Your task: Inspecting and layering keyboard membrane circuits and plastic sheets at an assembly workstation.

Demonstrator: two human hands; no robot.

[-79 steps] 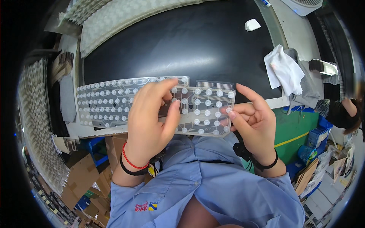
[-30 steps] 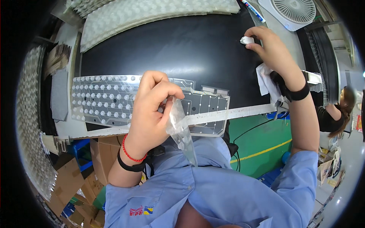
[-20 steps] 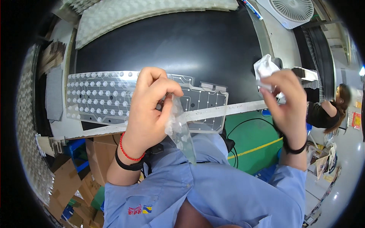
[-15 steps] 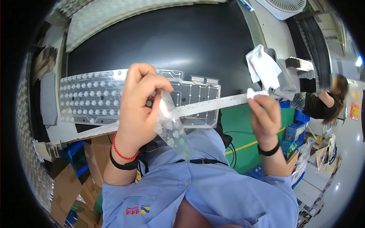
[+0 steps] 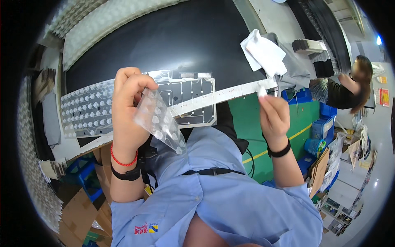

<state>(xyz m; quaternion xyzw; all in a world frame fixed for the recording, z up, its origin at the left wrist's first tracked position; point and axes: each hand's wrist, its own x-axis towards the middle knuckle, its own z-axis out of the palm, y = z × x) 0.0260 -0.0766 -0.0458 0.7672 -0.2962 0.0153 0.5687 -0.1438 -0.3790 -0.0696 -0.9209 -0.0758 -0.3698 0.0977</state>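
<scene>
At the bottom of the frame I saw the light blue shirt (image 5: 222,206) with a small red, blue and yellow badge (image 5: 145,227) at lower left. Just above it, left of centre, my left hand (image 5: 127,103) was closed on the clear dimpled sheet (image 5: 160,121), pinching its upper end so the rest hung down toward the shirt; a red cord and a black band sat on that wrist. Right of centre, my right hand (image 5: 273,117) was raised off the bench, fingertips pressed together on a small white piece (image 5: 262,91), with a black band on its wrist.

Behind the left hand lay the transparent circuit membrane (image 5: 185,96), overhanging the pale front edge of the bench, its left part covered by a grid of small domes (image 5: 86,111). My left hand hid the middle of it. The black bench mat (image 5: 164,41) stretched beyond, with a white cloth (image 5: 263,51) at its right edge on a grey rag.

In the lower left stood brown cardboard boxes (image 5: 82,214); blue bins (image 5: 325,123) and a green floor with a yellow line showed at right. At the far right another person (image 5: 349,82) in dark clothing bent over, near a red rectangular sign (image 5: 386,96). Pale bubble-textured sheets (image 5: 107,20) lay across the top left.
</scene>
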